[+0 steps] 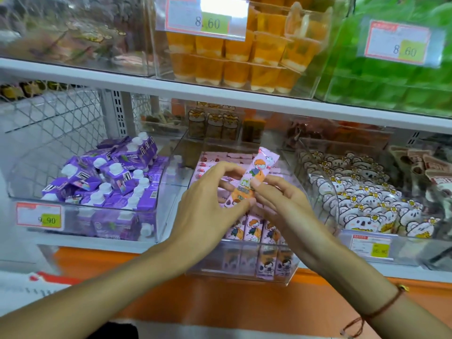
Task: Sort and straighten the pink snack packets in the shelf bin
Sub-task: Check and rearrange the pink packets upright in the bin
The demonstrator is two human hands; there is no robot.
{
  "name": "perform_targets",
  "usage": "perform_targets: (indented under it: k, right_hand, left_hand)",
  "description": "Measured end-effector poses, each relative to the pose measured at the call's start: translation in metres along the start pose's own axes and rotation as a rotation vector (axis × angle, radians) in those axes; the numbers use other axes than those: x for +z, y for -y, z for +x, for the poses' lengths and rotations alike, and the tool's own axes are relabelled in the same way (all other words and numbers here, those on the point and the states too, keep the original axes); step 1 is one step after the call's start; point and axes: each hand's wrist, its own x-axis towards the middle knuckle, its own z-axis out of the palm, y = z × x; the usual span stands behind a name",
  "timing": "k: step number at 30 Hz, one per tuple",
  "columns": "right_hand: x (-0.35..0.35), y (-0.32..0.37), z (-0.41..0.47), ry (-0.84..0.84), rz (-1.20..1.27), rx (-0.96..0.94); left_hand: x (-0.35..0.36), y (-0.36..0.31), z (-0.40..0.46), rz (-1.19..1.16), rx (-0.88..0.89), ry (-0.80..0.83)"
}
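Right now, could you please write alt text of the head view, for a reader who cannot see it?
Two hands, the left hand and the right hand, hold one pink snack packet tilted above a clear shelf bin of similar packets standing in rows. Purple cartons fill the bin to the left, koala-print packets the bin to the right.

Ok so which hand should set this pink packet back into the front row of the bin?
Probably the right hand: it pinches the pink packet mid-length, above the front row. The left hand grips only its bottom end.
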Motion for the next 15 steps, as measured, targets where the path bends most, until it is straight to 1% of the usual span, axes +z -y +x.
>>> perform_targets:
  k: [3, 5, 7, 11, 13, 15]
  right_hand:
    - [-0.0047, 0.0067, -0.0001, 0.091, -0.004, -0.037]
    - [-0.0059, 0.0084, -0.0015, 0.106, -0.023, -0.061]
    - [-0.0048, 0.0072, -0.0033, 0.052, -0.067, -0.107]
    - [-0.0033, 0.0041, -0.0046, -0.135, -0.118, -0.189]
    - [-0.0037, 0.0043, -0.0059, -0.156, -0.139, -0.206]
    - [-0.0039, 0.0061, -0.0074, -0.11, -0.166, -0.217]
  left_hand:
    - [0.0004, 0.0, 0.0026, -0.077, -0.012, 0.014]
    - [0.0009, 0.0018, 0.0026, -0.039, 0.013, 0.037]
    - [0.002, 0.0047, 0.0017, 0.036, 0.048, 0.057]
    - [0.0049, 0.0047, 0.0016, 0.223, 0.138, 0.045]
    - [0.006, 0.0029, 0.0017, 0.222, 0.167, 0.024]
    - [0.004, 0.0011, 0.0025, 0.185, 0.152, 0.0]
